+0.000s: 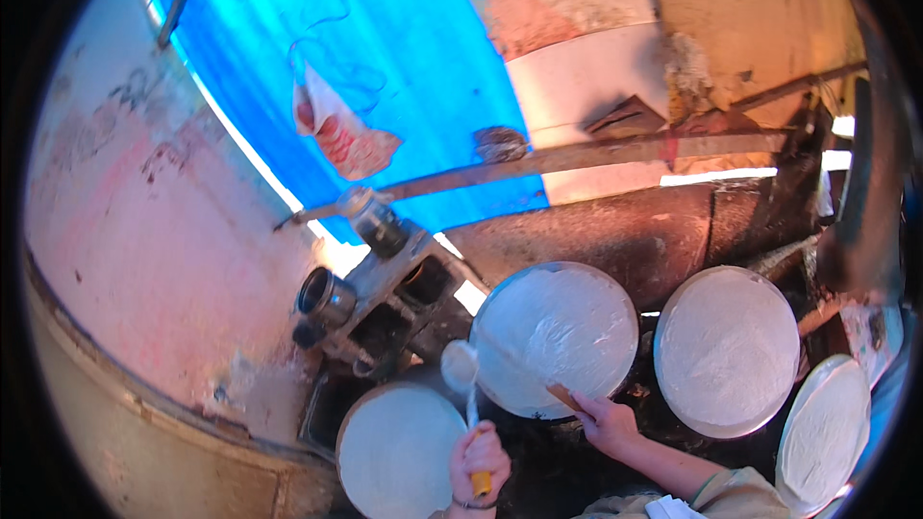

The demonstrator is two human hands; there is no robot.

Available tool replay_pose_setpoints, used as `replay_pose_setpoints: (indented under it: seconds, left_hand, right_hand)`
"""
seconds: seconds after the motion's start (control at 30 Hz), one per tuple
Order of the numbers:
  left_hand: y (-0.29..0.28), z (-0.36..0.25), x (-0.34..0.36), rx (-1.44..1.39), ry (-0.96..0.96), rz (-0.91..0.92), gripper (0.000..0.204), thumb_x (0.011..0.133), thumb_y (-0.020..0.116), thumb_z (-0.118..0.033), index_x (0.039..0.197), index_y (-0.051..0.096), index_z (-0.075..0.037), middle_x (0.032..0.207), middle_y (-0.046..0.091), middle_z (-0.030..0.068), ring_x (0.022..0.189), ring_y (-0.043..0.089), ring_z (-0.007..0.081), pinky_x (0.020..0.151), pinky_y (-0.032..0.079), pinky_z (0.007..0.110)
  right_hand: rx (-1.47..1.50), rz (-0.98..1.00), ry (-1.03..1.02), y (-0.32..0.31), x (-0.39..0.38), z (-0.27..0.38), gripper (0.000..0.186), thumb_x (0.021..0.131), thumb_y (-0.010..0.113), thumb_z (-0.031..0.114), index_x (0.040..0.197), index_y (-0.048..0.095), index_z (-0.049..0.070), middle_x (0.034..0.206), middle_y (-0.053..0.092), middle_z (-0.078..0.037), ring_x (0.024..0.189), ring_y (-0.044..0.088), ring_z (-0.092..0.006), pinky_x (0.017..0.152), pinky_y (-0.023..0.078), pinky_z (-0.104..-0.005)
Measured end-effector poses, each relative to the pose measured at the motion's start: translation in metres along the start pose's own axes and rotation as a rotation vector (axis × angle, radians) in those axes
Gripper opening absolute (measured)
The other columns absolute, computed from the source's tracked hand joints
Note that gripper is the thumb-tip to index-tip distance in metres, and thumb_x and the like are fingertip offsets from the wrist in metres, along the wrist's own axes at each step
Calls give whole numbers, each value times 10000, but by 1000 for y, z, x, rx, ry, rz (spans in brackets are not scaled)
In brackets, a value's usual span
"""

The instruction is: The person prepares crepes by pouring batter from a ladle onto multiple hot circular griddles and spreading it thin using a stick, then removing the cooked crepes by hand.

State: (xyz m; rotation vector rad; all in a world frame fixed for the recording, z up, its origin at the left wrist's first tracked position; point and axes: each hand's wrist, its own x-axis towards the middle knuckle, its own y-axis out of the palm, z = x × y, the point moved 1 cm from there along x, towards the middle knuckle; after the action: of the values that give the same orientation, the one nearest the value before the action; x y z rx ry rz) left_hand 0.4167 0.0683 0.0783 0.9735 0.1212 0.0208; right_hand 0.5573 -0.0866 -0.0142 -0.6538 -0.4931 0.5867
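Note:
My left hand (pixel 478 457) is closed around the handle of a ladle (pixel 460 365), whose yellow handle end sticks out below my fist. The ladle's pale round bowl points up, between two round flat surfaces coated in white. My right hand (pixel 608 423) grips the wooden handle of a long thin spatula (pixel 564 397). Its blade looks faint and seems to lie across the middle white-coated round (pixel 558 336); whether it touches is hard to tell. To the left, another white-coated round (pixel 399 452) looks smoother.
Two more white-coated rounds (pixel 727 351) (pixel 824 434) stand to the right, the outer one near my sleeve. Metal cups (pixel 327 298) sit on a dark-holed stand (pixel 394 312) at left. Beyond are a wooden rail (pixel 577 154), a blue sheet (pixel 404 58) and a stained wall (pixel 144 192).

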Motion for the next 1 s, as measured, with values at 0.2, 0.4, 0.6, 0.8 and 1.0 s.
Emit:
replay_pose_setpoints:
  seconds: [0.2,0.4,0.6,0.8,1.0]
  left_hand:
    - [-18,-9,-73,328,212,-186,130,902,441,-150,837,462,-39,630,381,-5,453,323,54,385,311,159]
    - [-45,-11,-155,504,290,-514,287,933,399,-230,690,388,-77,559,343,-21,416,297,60,375,300,172]
    - [-59,-28,-188,376,147,-503,367,959,334,-292,655,358,-87,535,327,-13,427,311,74,389,300,189]
    - [-51,-25,-196,336,29,-370,284,968,301,-251,845,454,-46,592,346,9,457,327,87,420,330,192]
    - [-61,-31,-182,388,-71,-309,262,971,282,-228,994,477,-55,611,346,13,461,333,90,432,343,194]
  right_hand:
    - [-358,31,291,-10,42,-66,507,808,470,164,1255,415,396,741,611,-150,695,622,-324,570,490,-440]
    - [280,-402,516,23,7,-73,182,806,522,127,950,612,59,824,633,-185,760,633,-311,660,496,-394]
    - [807,112,549,81,-100,22,282,805,639,218,1053,638,85,700,611,-7,439,439,-57,403,375,-208]
    - [814,-376,756,43,-51,1,286,823,584,190,1064,601,36,545,518,-22,361,427,-79,321,336,-225]
    - [570,162,494,31,-39,28,310,837,576,204,1104,581,44,559,524,-24,368,426,-80,337,349,-224]
